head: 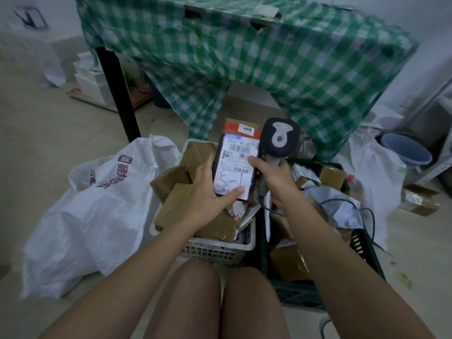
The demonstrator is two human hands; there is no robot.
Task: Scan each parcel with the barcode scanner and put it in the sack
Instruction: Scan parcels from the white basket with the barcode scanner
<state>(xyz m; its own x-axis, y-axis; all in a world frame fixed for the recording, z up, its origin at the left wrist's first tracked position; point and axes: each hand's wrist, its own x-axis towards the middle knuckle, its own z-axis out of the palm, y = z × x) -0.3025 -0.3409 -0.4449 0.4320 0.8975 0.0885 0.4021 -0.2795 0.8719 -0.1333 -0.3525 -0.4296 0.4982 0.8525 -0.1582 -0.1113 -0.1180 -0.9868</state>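
We are mid-scan: our left hand point(208, 192) pinches the labelled parcel point(233, 165) face-up, our right hand point(274, 177) grips the barcode scanner point(278, 138) just beside it, apparently aimed, with the sack point(97, 204) waiting leftward.

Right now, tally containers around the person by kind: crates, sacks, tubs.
Plastic crates: 2, white lattice crate and dark green crate.
White woven sacks: 2, printed sack left, plain sack right.
Blue round tubs: 1.
Total: 5.
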